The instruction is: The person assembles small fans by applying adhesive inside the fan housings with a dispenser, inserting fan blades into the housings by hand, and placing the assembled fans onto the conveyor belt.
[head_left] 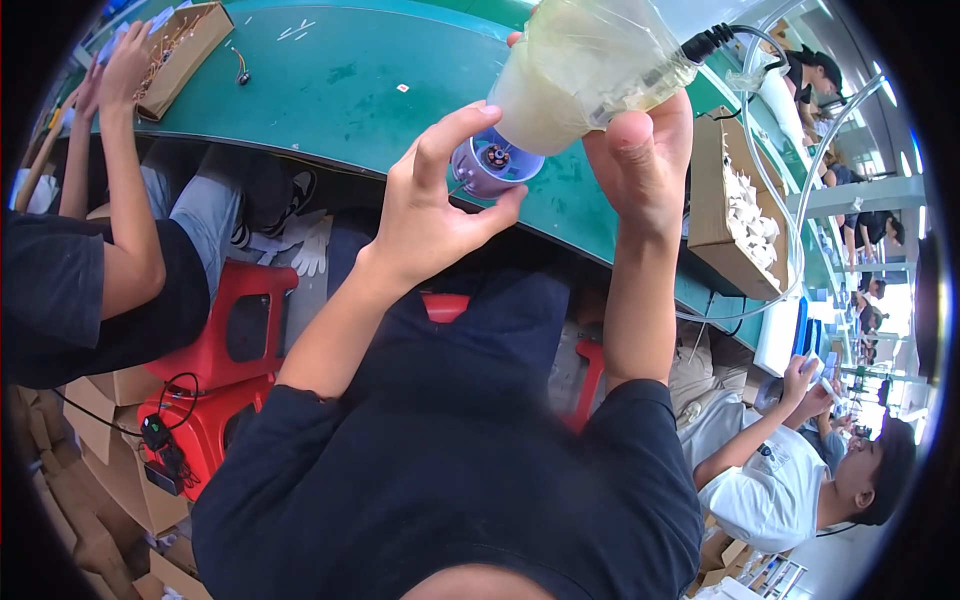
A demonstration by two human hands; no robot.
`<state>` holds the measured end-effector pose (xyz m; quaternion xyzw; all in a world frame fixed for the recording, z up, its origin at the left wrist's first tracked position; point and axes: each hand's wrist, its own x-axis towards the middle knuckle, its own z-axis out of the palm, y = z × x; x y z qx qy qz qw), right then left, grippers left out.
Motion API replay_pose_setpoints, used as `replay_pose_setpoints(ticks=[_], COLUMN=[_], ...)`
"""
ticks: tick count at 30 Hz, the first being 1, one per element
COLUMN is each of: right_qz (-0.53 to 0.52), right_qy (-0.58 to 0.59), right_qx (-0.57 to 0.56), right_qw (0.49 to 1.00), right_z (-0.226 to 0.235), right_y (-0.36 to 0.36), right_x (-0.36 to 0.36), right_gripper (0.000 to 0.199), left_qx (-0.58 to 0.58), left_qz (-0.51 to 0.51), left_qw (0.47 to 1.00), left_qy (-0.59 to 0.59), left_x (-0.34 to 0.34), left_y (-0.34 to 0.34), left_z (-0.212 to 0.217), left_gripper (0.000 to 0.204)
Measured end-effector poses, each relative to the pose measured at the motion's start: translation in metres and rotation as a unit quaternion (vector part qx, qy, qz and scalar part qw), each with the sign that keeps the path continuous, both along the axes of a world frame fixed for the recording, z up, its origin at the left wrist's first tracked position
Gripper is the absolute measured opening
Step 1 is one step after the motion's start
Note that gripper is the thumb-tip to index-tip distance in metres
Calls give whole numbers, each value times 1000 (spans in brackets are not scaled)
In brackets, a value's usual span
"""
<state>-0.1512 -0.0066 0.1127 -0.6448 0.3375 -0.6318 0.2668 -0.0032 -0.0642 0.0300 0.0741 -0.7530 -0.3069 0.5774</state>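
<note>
My left hand (420,205) pinches a small purple round housing (490,186) between thumb and fingers. Inside the housing's open face sits a small dark, coppery part that looks like a motor. My right hand (645,165) grips a bulky, whitish cylindrical device (575,75) wrapped in clear, yellowed plastic. A thick black cable (708,43) leaves the device on its right side. The device's lower end is close above the housing, and I cannot tell whether they touch. Both hands are raised over the near edge of the green worktable (340,95).
A cardboard box of white parts (745,215) stands to the right, beside clear tubing (800,200). Far left is a box of wires (185,55), with a wired part (242,72) near it. People sit on both sides; a red stool (235,330) is at left.
</note>
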Motion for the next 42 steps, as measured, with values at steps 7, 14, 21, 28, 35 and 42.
replay_pose_setpoints(ticks=[7, 14, 21, 28, 35, 42], right_qz=[-9, -26, -19, -23, -15, -24], right_qy=[-12, 1, -2, 2, -1, -17], right_qx=[-1, 1, -9, -6, -11, -10], right_qw=[1000, 1000, 1000, 1000, 1000, 1000], right_z=[-1, -1, 0, 0, -2, -5], right_y=[2, 2, 1, 2, 1, 4], right_x=[-1, -2, 1, -1, -2, -1], right_gripper=[82, 82, 82, 82, 81, 80], left_qx=[4, 1, 2, 3, -41, -1], left_qz=[0, 1, 1, 1, 26, 5], left_qw=[1000, 1000, 1000, 1000, 998, 1000], left_qy=[-1, -1, 3, 3, -37, 3], left_x=[0, 1, 1, 1, 4, 2], left_y=[2, 3, 3, 3, 1, 3], left_z=[4, 9, 9, 10, 11, 10], left_gripper=[72, 71, 70, 70, 78, 69])
